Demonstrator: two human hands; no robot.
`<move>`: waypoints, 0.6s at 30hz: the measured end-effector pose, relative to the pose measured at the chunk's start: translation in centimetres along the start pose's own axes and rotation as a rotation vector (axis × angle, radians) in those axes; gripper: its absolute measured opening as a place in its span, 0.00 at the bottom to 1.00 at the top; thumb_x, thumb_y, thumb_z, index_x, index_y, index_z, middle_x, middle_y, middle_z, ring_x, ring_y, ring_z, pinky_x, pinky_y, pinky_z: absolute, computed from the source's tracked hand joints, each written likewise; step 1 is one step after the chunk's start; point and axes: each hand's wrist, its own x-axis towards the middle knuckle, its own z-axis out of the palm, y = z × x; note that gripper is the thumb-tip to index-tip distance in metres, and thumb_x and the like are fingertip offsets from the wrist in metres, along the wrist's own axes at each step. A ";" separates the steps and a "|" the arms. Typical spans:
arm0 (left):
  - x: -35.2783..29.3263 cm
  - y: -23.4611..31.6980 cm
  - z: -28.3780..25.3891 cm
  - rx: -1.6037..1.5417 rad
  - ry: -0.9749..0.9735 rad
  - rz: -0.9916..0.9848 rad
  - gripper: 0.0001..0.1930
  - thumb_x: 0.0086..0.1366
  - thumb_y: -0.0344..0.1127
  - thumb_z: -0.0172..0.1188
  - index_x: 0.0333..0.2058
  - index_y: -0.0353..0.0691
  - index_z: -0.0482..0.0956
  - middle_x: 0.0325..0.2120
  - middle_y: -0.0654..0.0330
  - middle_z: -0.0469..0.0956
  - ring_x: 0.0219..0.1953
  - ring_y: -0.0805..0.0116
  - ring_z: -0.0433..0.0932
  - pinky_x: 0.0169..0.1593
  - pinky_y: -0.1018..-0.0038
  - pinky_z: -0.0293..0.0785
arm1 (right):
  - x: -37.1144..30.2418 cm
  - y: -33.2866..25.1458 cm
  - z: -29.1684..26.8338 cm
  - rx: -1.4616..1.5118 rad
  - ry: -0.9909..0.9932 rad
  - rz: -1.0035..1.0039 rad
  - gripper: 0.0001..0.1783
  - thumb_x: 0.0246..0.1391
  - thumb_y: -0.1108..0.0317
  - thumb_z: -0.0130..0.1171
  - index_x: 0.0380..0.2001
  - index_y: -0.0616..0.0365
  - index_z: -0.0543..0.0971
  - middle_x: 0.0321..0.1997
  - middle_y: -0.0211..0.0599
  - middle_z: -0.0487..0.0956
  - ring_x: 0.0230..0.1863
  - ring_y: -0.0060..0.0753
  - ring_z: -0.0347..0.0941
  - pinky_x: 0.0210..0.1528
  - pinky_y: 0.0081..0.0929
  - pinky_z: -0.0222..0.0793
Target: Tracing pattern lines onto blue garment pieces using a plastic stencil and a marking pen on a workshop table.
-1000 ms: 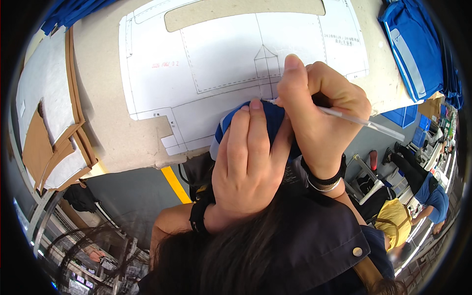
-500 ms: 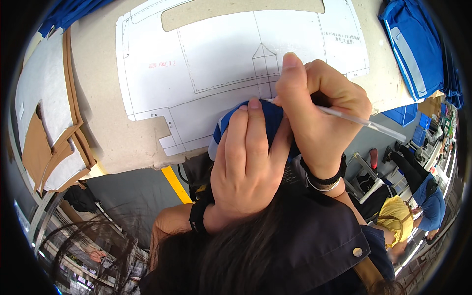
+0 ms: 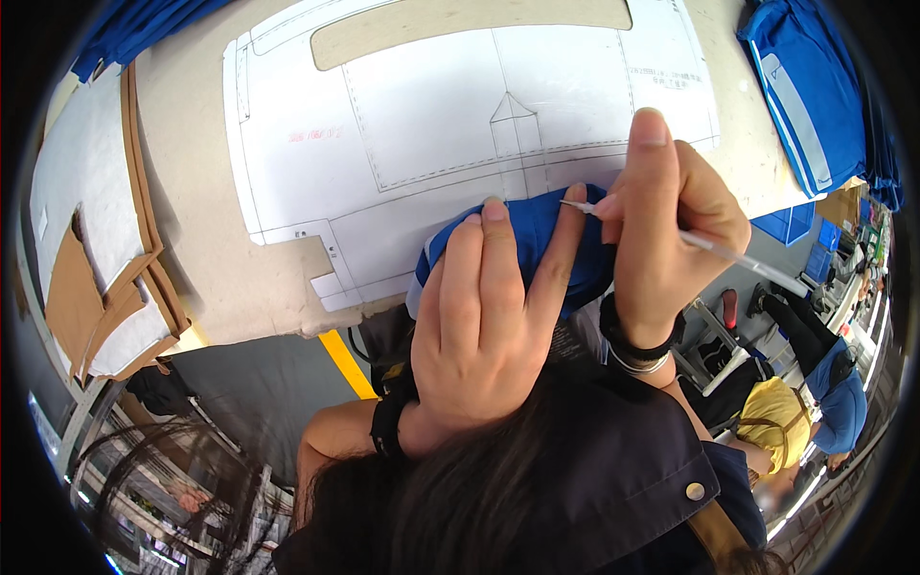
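Observation:
A blue fabric piece with a pale edge lies over the lower part of a white paper pattern. My left hand rests on it with fingers spread, pressing it against the paper. Between thumb and fingers, my right hand grips a slim marking pen with a translucent barrel. Its white tip points left, at the fabric's upper edge beside my left index fingertip. Whether the tip touches the cloth I cannot tell. My left palm hides part of the fabric.
Brown cardboard and white sheets are stacked at the table's left. Blue garments lie at the far right, more blue cloth at the far left. Blue crates stand beyond the table; people are at the right.
My right hand has moved right with the pen, and more of the blue fabric shows. My left index finger now lies apart from the middle finger. The paper has shifted slightly toward me.

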 end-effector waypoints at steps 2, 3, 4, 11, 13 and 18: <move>0.0 0.0 -0.1 0.009 0.001 -0.004 0.17 0.64 0.30 0.55 0.48 0.61 0.82 0.46 0.59 0.71 0.50 0.67 0.70 0.45 0.77 0.74 | -0.1 0.4 -0.1 0.008 -0.012 -0.006 0.24 0.60 0.68 0.58 0.09 0.60 0.71 0.09 0.27 0.70 0.10 0.12 0.59 0.14 0.14 0.51; 0.0 0.1 -0.2 0.018 0.002 -0.009 0.17 0.64 0.30 0.56 0.48 0.61 0.82 0.46 0.59 0.71 0.50 0.67 0.70 0.45 0.77 0.74 | -0.1 0.4 -0.1 0.015 -0.025 -0.012 0.24 0.59 0.69 0.58 0.09 0.60 0.71 0.09 0.27 0.70 0.10 0.12 0.59 0.15 0.14 0.52; 0.0 0.1 -0.1 0.017 0.001 -0.007 0.17 0.64 0.30 0.56 0.48 0.61 0.82 0.46 0.59 0.71 0.50 0.67 0.70 0.45 0.77 0.74 | 0.0 0.3 -0.2 -0.030 -0.039 0.001 0.23 0.59 0.69 0.59 0.09 0.60 0.71 0.09 0.27 0.70 0.10 0.12 0.60 0.15 0.14 0.55; 0.1 0.3 0.0 0.020 -0.005 -0.016 0.17 0.64 0.31 0.56 0.47 0.62 0.82 0.46 0.60 0.72 0.50 0.67 0.71 0.45 0.77 0.74 | 0.1 0.6 -0.5 -0.033 -0.088 0.005 0.22 0.59 0.70 0.58 0.10 0.61 0.71 0.10 0.29 0.71 0.11 0.13 0.62 0.18 0.14 0.61; 0.1 0.3 -0.1 0.022 -0.009 -0.014 0.17 0.64 0.31 0.55 0.47 0.62 0.82 0.46 0.60 0.72 0.50 0.67 0.71 0.44 0.77 0.74 | 0.1 0.6 -0.5 -0.036 -0.098 0.016 0.22 0.59 0.71 0.58 0.10 0.61 0.72 0.10 0.29 0.71 0.11 0.13 0.62 0.19 0.14 0.62; 0.1 0.3 0.1 0.014 -0.003 -0.002 0.17 0.64 0.31 0.54 0.47 0.61 0.82 0.46 0.59 0.72 0.49 0.66 0.71 0.44 0.77 0.74 | 0.2 0.7 -0.6 -0.063 -0.102 0.012 0.22 0.59 0.70 0.58 0.10 0.61 0.71 0.10 0.29 0.71 0.12 0.13 0.63 0.18 0.14 0.61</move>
